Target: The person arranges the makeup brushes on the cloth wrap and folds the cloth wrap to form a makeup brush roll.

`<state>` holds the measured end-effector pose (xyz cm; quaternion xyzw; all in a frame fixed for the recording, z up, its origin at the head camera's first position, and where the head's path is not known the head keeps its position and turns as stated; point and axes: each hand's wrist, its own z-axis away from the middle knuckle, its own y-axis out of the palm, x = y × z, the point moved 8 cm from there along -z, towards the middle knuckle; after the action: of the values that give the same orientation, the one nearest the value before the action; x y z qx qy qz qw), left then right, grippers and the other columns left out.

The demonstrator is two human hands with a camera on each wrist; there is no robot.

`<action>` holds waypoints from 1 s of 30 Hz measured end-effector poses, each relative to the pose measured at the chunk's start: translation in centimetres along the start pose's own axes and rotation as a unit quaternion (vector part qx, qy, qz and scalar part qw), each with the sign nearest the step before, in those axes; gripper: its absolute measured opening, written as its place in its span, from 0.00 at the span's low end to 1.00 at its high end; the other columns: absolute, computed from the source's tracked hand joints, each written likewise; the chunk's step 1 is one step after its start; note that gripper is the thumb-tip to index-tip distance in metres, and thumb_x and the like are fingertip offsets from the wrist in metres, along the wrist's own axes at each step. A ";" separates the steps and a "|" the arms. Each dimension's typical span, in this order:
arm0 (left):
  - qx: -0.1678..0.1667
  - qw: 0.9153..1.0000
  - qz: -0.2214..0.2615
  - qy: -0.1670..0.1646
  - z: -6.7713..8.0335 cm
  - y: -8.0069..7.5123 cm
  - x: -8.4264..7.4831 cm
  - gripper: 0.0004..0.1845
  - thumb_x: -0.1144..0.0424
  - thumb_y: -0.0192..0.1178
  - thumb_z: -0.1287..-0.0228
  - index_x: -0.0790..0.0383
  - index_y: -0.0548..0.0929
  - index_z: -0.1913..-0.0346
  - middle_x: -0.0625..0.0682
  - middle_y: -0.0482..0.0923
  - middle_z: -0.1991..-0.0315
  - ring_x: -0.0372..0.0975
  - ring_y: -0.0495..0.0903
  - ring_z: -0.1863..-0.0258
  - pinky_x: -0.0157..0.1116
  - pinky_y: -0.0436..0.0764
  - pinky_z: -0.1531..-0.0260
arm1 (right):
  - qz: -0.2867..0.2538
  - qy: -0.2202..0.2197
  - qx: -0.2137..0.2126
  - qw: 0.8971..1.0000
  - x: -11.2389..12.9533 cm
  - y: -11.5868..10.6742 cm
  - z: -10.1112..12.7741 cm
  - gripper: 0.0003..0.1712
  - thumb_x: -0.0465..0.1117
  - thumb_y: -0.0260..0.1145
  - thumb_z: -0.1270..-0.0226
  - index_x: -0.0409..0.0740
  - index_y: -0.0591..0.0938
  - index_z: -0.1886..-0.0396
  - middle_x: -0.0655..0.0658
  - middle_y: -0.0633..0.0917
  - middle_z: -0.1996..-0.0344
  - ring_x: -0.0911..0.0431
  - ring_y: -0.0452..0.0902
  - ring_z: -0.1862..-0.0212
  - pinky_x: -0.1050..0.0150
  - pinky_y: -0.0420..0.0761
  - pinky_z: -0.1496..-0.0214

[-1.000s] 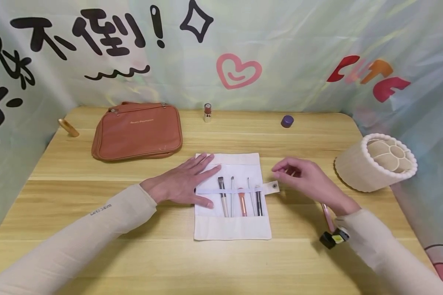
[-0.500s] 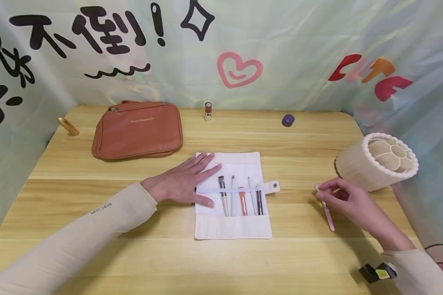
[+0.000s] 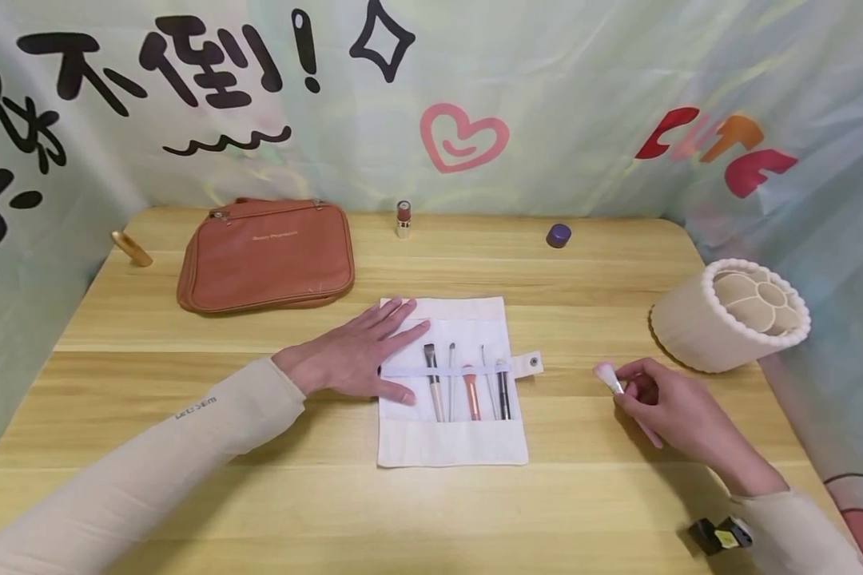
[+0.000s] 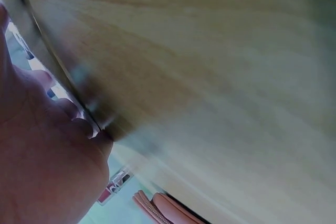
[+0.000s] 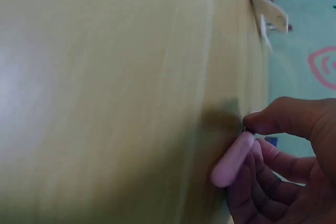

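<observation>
On the wooden desk (image 3: 187, 479), the left hand (image 3: 352, 355) lay flat on the roll (image 3: 451, 447); right of it, the right hand (image 3: 672, 407) pinched a brush (image 3: 607, 375) before a printed curtain (image 3: 546, 96).

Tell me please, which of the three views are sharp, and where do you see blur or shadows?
Head view: sharp and evenly lit; soft shadows under the left hand and right hand on the table. Left wrist view: strongly blurred, the wood grain smeared. Right wrist view: out of focus too; the pink brush is a soft blob, with a dark shadow beside the fingers.
</observation>
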<state>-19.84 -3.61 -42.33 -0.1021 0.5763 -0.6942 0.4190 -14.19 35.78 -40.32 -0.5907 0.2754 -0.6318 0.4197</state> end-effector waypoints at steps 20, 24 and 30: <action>-0.008 0.999 0.026 0.021 2.3 -0.3 1.8 0.65 0.24 0.64 0.33 0.53 0.43 0.09 0.53 0.29 0.08 0.52 0.28 0.09 0.56 0.42 0.12 | -0.287 -0.060 0.045 0.955 9.9 -0.3 -5.0 0.27 0.39 0.70 0.19 0.40 0.72 0.27 0.39 0.87 0.53 0.55 0.90 0.55 0.58 0.92 0.49; -0.015 0.999 0.015 0.030 2.5 -0.1 2.0 0.66 0.25 0.66 0.34 0.58 0.44 0.10 0.56 0.32 0.08 0.54 0.31 0.09 0.57 0.44 0.12 | -0.325 -0.085 0.069 0.939 12.9 1.6 -7.2 0.26 0.38 0.68 0.18 0.43 0.73 0.27 0.34 0.88 0.52 0.50 0.91 0.57 0.53 0.92 0.48; -0.016 0.999 0.010 0.034 2.4 0.0 2.0 0.68 0.26 0.67 0.35 0.62 0.43 0.10 0.58 0.33 0.08 0.55 0.33 0.09 0.57 0.43 0.12 | -0.320 -0.105 0.100 0.936 17.3 4.9 -10.5 0.16 0.38 0.65 0.16 0.40 0.76 0.36 0.38 0.92 0.59 0.46 0.90 0.58 0.55 0.92 0.50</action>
<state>-19.58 -6.75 -42.26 -0.0793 0.6019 -0.6839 0.4045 -22.56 17.02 -37.08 -0.6652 -0.0384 -0.6915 0.2789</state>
